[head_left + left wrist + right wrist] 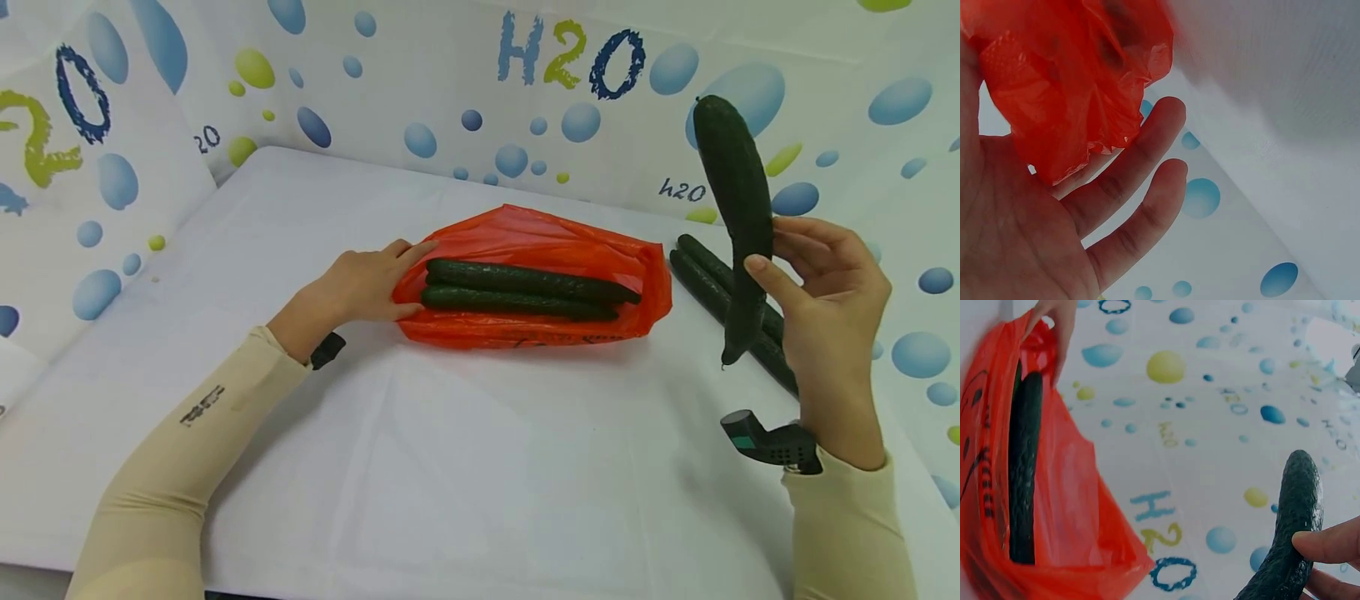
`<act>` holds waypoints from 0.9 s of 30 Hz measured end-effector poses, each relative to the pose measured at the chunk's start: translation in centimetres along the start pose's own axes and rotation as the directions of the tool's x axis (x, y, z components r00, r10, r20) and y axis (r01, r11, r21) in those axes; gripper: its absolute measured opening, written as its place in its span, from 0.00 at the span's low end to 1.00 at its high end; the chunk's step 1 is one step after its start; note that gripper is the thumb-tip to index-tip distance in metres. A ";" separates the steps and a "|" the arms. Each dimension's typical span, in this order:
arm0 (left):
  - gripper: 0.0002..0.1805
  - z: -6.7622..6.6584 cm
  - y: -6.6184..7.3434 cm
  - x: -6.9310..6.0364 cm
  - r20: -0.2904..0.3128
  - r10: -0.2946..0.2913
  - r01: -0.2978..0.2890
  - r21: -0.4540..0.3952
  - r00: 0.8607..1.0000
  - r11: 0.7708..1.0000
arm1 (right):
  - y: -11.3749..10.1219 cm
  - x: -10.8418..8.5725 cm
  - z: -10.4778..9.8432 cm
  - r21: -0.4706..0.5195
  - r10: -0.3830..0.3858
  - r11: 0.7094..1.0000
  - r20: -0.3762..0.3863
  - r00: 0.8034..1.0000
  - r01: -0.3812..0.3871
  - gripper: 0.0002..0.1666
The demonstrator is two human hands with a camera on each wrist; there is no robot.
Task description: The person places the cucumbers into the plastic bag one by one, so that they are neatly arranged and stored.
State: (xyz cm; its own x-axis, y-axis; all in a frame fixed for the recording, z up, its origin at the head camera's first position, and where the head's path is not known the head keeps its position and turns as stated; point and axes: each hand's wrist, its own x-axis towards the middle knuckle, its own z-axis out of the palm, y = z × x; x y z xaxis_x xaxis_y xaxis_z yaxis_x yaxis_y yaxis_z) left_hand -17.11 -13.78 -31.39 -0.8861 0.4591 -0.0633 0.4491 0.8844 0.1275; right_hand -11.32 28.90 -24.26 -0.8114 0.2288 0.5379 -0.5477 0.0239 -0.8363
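Observation:
My left hand (367,283) holds the left end of a red plastic bag (517,227), thumb on the near side and index finger on the far side. In the left wrist view the bag bunches against the palm and the other fingers (1147,231) stand apart from it. Two dark green cucumbers (532,283) lie side by side in the open bag. Raised above the table on the right, another cucumber (733,183) stands nearly upright; my right hand (832,308) pinches it between thumb and fingers. That cucumber's lower end is cut off in the right wrist view.
Two more cucumbers (701,279) lie on the white-covered table (480,467) at the right, partly behind my right hand. A printed backdrop with blue and green drops (435,75) stands along the table's back and sides.

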 end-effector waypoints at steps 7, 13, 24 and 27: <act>0.48 0.1 -0.1 0.0 -0.006 -0.001 0.001 0.002 1.000 1.000 | -0.7 -0.8 1.6 0.103 0.018 0.994 0.047 0.999 -0.022 0.26; 0.48 0.2 -0.1 0.0 -0.001 -0.002 0.002 -0.007 1.000 1.000 | -0.7 -1.4 3.1 0.222 -0.040 0.975 0.127 0.991 0.011 0.25; 0.47 0.1 -0.1 0.0 0.003 0.002 -0.002 -0.011 1.000 1.000 | -0.5 -1.0 6.3 0.367 -0.093 0.930 0.178 0.980 0.022 0.25; 0.47 0.2 -0.1 0.0 0.007 0.000 0.000 -0.015 1.000 1.000 | -0.4 -0.9 7.1 0.405 -0.107 0.914 0.171 0.979 0.029 0.25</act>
State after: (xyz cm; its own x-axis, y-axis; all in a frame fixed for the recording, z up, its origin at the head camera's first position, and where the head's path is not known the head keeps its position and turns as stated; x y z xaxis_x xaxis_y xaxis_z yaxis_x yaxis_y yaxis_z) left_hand -17.15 -13.80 -31.60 -0.8852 0.4600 -0.0700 0.4475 0.8828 0.1428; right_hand -11.83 21.75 -23.68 -0.7710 0.0546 0.6345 -0.6068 -0.3656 -0.7058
